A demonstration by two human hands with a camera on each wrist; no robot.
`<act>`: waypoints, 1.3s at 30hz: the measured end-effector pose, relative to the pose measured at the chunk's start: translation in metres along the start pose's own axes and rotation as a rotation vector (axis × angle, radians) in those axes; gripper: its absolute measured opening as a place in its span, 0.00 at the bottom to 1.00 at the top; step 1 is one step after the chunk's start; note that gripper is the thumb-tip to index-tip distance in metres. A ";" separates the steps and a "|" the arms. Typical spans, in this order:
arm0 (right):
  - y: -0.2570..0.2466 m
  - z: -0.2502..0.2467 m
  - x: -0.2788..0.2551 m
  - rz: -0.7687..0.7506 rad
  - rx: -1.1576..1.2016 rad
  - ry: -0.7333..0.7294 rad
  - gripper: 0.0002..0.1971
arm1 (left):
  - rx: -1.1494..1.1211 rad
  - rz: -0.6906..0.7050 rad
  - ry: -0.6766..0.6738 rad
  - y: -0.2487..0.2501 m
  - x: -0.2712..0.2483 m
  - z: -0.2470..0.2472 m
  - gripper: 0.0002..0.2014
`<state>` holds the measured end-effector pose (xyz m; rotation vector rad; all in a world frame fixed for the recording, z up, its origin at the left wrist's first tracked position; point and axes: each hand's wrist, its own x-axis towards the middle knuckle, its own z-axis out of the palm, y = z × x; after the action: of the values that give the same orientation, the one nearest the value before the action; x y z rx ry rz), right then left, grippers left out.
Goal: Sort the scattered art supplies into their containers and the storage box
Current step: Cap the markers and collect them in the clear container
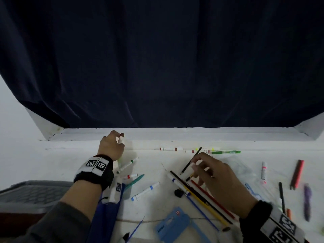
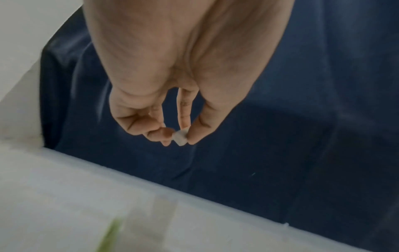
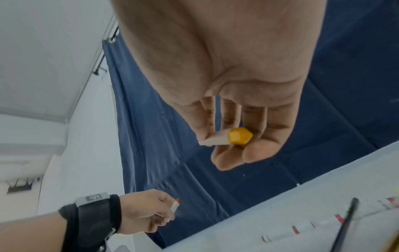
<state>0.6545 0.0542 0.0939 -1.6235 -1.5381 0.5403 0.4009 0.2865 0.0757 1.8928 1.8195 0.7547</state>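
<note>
We see the left hand (image 1: 112,146) raised near the back edge of the white table (image 1: 70,155), fingertips pinching a short white marker (image 1: 121,139) with a dark red tip; the left wrist view shows thumb and fingers closed on its white end (image 2: 180,137). The right hand (image 1: 215,174) hovers over the middle of the table, fingers curled around a white marker with an orange-yellow cap (image 3: 238,138) and a thin black brush (image 1: 192,160) that sticks up and away from the fingers.

Under the right hand lies a bundle of long pencils and brushes (image 1: 201,195), red, black, yellow and blue, side by side. Loose markers lie scattered: a green-capped marker (image 1: 128,164) and a blue-capped marker (image 1: 145,191) between the 2 hands, a row of red-banded markers (image 1: 171,149) and a green pen (image 1: 226,152) along the back edge. To the right lie red pencils (image 1: 297,174) and a purple pen (image 1: 307,200). A grey storage box (image 1: 33,195) sits at the left edge, near the left forearm. A blue card package (image 1: 173,225) lies at the near edge. A dark blue curtain (image 1: 157,58) hangs behind the table.
</note>
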 end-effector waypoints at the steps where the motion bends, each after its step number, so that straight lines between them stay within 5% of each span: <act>1: -0.005 -0.003 -0.006 -0.002 0.033 0.014 0.05 | -0.039 0.041 0.006 0.011 -0.012 -0.007 0.13; 5: -0.018 -0.015 -0.035 0.007 0.155 0.071 0.09 | -0.229 0.200 0.007 0.047 -0.085 -0.034 0.14; 9: -0.031 -0.031 -0.074 0.064 0.381 0.090 0.12 | -0.556 0.311 -0.126 0.054 -0.169 -0.056 0.19; 17: -0.020 -0.034 -0.155 0.150 0.507 0.051 0.11 | -0.901 0.252 -0.278 0.016 -0.301 -0.045 0.20; 26: 0.012 0.003 -0.220 0.290 0.477 -0.144 0.08 | -0.850 0.104 -0.355 -0.020 -0.390 -0.011 0.22; 39: 0.014 0.047 -0.240 0.124 -0.090 -0.537 0.08 | -0.309 0.341 -0.528 -0.037 -0.412 0.028 0.17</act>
<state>0.5870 -0.1633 0.0025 -1.7377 -1.8694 1.0538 0.3884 -0.1187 -0.0110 1.9705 1.0184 0.5299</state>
